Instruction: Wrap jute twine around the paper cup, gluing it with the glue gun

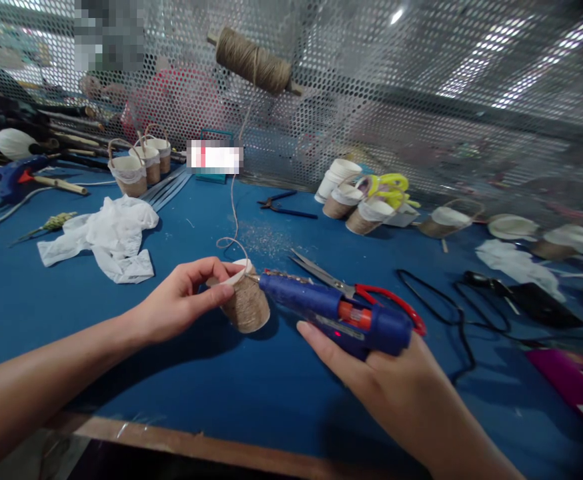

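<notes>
The left hand (191, 297) is closed in a pinch, thumb and fingers gripping the rim of 1 twine-wrapped cup (246, 308), which is tilted over the middle of the blue desk (196, 393), between front and back edges; whether its base touches the surface cannot be determined. The right hand (386, 387) is wrapped around the handle of 1 blue hot glue gun (316, 300), nozzle at the cup's upper rim. A strand of twine (233, 200) runs from the twine spool (253, 60), above the desk's back edge, down to the cup. Red-handled scissors (324, 273) lie open just behind the glue gun. Pliers (289, 208) lie nearer the back edge. White lace fabric (109, 230) is bunched toward the left edge; 3 handled baskets (130, 179) stand behind it, by the back edge.
</notes>
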`<state>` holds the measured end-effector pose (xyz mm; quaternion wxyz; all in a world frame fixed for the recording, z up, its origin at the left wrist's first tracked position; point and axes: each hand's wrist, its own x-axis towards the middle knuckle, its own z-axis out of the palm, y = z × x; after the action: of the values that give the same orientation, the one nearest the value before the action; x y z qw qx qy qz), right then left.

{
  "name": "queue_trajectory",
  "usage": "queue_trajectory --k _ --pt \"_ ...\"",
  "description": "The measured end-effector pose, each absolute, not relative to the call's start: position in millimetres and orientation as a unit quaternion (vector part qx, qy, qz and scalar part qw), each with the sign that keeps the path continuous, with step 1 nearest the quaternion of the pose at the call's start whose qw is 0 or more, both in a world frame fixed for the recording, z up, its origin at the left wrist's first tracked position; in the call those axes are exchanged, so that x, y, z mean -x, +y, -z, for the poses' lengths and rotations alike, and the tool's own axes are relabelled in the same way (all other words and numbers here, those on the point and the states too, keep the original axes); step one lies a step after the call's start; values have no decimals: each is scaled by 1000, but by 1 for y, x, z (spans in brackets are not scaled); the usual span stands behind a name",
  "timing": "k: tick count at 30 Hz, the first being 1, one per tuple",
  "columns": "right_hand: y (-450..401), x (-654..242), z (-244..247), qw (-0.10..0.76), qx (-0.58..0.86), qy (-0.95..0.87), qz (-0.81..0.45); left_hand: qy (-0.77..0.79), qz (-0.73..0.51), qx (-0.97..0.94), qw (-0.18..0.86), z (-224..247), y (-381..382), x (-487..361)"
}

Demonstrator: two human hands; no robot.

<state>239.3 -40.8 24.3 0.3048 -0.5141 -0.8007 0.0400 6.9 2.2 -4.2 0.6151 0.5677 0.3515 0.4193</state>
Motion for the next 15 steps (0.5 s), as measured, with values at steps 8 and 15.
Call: queue_trajectory --k 8,15 --pt "-43 -238 -11 292 514 -807 2 351 -410 -577 613 3 1 -6" --pt "-43 -240 -13 298 509 -808 9 353 -409 -569 620 2 1 -6"
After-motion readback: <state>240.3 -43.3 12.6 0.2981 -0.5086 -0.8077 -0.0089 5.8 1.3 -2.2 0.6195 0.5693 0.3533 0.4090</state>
